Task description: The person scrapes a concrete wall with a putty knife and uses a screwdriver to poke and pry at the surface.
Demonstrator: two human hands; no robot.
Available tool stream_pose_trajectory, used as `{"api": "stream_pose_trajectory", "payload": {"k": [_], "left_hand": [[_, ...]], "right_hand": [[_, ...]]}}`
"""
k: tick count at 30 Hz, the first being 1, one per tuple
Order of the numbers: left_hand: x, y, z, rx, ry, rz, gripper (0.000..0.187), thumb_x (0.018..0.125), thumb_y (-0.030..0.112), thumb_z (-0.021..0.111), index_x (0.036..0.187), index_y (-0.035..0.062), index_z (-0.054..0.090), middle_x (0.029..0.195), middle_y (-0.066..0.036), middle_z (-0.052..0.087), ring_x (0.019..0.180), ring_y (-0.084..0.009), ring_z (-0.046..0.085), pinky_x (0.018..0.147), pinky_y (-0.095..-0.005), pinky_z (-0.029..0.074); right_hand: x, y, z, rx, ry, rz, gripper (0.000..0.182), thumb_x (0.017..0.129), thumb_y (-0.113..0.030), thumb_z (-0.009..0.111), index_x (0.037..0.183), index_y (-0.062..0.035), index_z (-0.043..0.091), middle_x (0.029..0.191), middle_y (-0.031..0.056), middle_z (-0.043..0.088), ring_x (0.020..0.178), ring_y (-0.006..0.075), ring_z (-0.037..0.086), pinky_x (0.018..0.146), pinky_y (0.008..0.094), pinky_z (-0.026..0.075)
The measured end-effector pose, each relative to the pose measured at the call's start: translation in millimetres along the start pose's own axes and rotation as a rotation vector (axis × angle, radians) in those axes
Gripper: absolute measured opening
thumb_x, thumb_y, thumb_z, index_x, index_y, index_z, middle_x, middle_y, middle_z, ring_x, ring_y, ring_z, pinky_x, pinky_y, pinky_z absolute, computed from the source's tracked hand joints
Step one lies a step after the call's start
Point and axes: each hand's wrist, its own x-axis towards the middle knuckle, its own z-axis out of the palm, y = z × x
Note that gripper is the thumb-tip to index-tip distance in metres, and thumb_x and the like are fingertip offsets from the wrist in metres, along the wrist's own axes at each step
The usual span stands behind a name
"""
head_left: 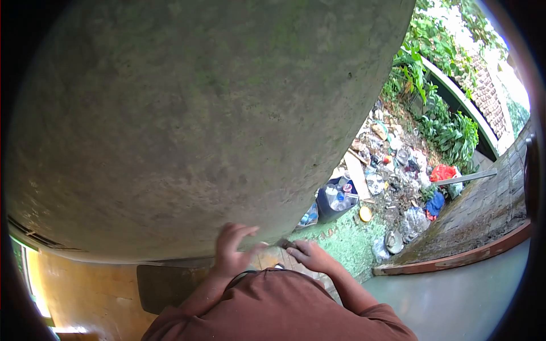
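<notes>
My left hand (232, 250) is raised in front of a large grey-green plastered wall (227, 125). Its fingers and thumb are apart, and nothing shows between them. Lower right of the wall, my right hand (314, 257) is closed on a small dark object (285, 243) that juts out toward the left hand. Its exact kind is too small to make out. Below the hands, a pale tiled or boarded surface (264, 260) shows partly, and my brown shirt hides the rest.
On the right, a blue bin (338, 200) of plastic cups and bottles stands on a green floor (341, 238) beside scattered rubbish (398, 176). A low wall (478, 227) runs along the far right. At lower left is a dark flat panel (165, 287).
</notes>
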Motion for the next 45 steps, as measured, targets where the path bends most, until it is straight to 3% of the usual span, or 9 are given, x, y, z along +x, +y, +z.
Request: {"api": "stream_pose_trajectory", "payload": {"k": [4, 6, 8, 15, 23, 27, 34, 43, 45], "left_hand": [[-11.8, -12.9, 50.9, -0.243, -0.312, -0.198, 0.039, 0.076, 0.022, 0.075, 0.108, 0.0038, 0.064, 0.094, -0.010, 0.066, 0.087, -0.0239, 0.061, 0.081, -0.0349, 0.046], [-16.9, -16.2, 59.5, -0.312, -0.466, -0.250, 0.036, 0.076, 0.023, 0.075, 0.106, 0.0053, 0.066, 0.095, -0.010, 0.067, 0.086, -0.0225, 0.062, 0.081, -0.0340, 0.047], [-21.8, -19.3, 61.2, -0.306, -0.602, -0.476, 0.028, 0.077, 0.023, 0.074, 0.097, 0.0040, 0.069, 0.089, -0.011, 0.069, 0.080, -0.0198, 0.064, 0.076, -0.0326, 0.048], [-33.2, -40.3, 52.9, -0.381, -0.441, -0.443, 0.024, 0.077, 0.022, 0.076, 0.087, 0.0014, 0.068, 0.075, -0.009, 0.066, 0.071, -0.0092, 0.055, 0.067, -0.0287, 0.045], [-46.0, -65.3, 14.5, -0.752, -0.303, -0.680, 0.014, 0.083, 0.013, 0.073, 0.090, 0.0022, 0.067, 0.081, 0.001, 0.067, 0.074, -0.0037, 0.056, 0.069, -0.0225, 0.045], [-53.7, -64.5, 17.1, -0.955, -0.343, -0.625, 0.013, 0.082, 0.007, 0.073, 0.092, 0.0025, 0.066, 0.085, -0.001, 0.066, 0.080, -0.0067, 0.058, 0.073, -0.0241, 0.047], [-78.2, -47.7, -12.9, -0.831, -0.338, -0.498, 0.015, 0.080, 0.012, 0.075, 0.085, 0.0032, 0.064, 0.071, 0.005, 0.054, 0.069, -0.0043, 0.047, 0.064, -0.0225, 0.039], [-149.5, -72.9, -100.3, -0.914, -0.120, -0.685, 0.012, 0.083, 0.008, 0.071, 0.090, 0.0006, 0.064, 0.083, -0.001, 0.063, 0.080, -0.0075, 0.056, 0.072, -0.0246, 0.045], [-160.3, -79.2, -119.7, -0.810, -0.030, -0.632, 0.014, 0.084, 0.010, 0.069, 0.093, 0.0012, 0.064, 0.085, -0.002, 0.064, 0.081, -0.0078, 0.056, 0.073, -0.0244, 0.045]], "right_hand": [[-8.6, -15.3, 2.3, 0.070, -0.145, 0.007, 0.033, 0.095, -0.030, 0.051, 0.097, 0.0025, 0.058, 0.086, 0.0205, 0.063, 0.080, 0.0348, 0.061, 0.071, 0.0419, 0.046], [-11.9, -0.8, 13.5, 0.113, 0.004, -0.221, 0.031, 0.095, -0.029, 0.054, 0.100, 0.0012, 0.057, 0.083, 0.0135, 0.061, 0.074, 0.0194, 0.058, 0.067, 0.0350, 0.046], [-13.6, 8.3, 11.8, 0.049, -0.060, -0.189, 0.030, 0.095, -0.027, 0.055, 0.102, 0.0014, 0.057, 0.083, 0.0111, 0.060, 0.075, 0.0189, 0.058, 0.069, 0.0337, 0.047], [-28.1, 13.1, -14.2, 0.294, -0.359, 0.161, 0.044, 0.089, -0.031, 0.064, 0.122, -0.0043, 0.051, 0.089, 0.0044, 0.059, 0.071, 0.0101, 0.057, 0.059, 0.0251, 0.047], [-33.7, 8.1, -30.0, 0.687, -0.037, -0.061, 0.027, 0.086, -0.007, 0.065, 0.109, 0.0004, 0.053, 0.085, 0.0072, 0.061, 0.068, 0.0112, 0.058, 0.062, 0.0263, 0.047], [-15.0, -34.7, -4.4, 0.994, 0.288, -0.390, 0.038, 0.078, -0.027, 0.073, 0.098, -0.0002, 0.054, 0.085, 0.0101, 0.059, 0.073, 0.0207, 0.059, 0.066, 0.0312, 0.048], [39.0, -68.4, 71.7, 0.858, 0.071, -0.492, 0.027, 0.085, -0.028, 0.065, 0.086, -0.0040, 0.055, 0.087, 0.0106, 0.052, 0.083, 0.0252, 0.052, 0.075, 0.0379, 0.041], [66.2, -131.7, 140.9, 0.929, -0.046, -0.485, 0.029, 0.090, -0.031, 0.059, 0.080, -0.0049, 0.052, 0.077, 0.0121, 0.053, 0.088, 0.0304, 0.055, 0.084, 0.0433, 0.041], [66.8, -154.3, 147.5, 0.949, 0.020, -0.492, 0.030, 0.090, -0.032, 0.059, 0.077, -0.0089, 0.045, 0.068, 0.0080, 0.049, 0.075, 0.0269, 0.054, 0.082, 0.0440, 0.042]]}}
